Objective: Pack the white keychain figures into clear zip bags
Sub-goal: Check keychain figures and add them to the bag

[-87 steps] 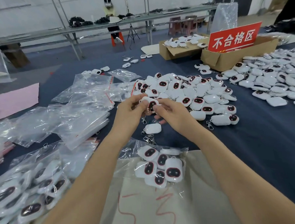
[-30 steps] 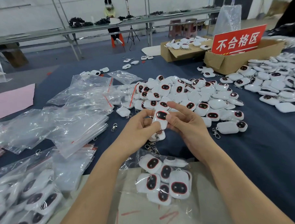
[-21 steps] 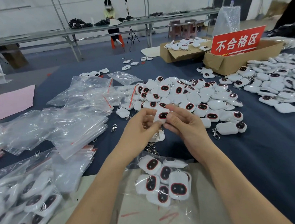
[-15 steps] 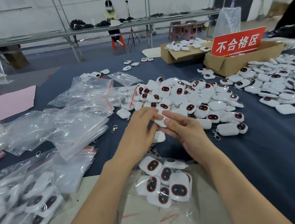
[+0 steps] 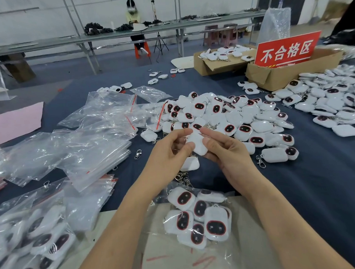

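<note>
White keychain figure is pinched between the curled fingers of the left hand and right hand

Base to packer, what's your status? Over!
Fingers of left hand and right hand pinch one figure, face hidden. Not bagged yet. A bag of figures lies below the wrists, not in the way.

Both hands pinching white figure, bagged figures below
</note>
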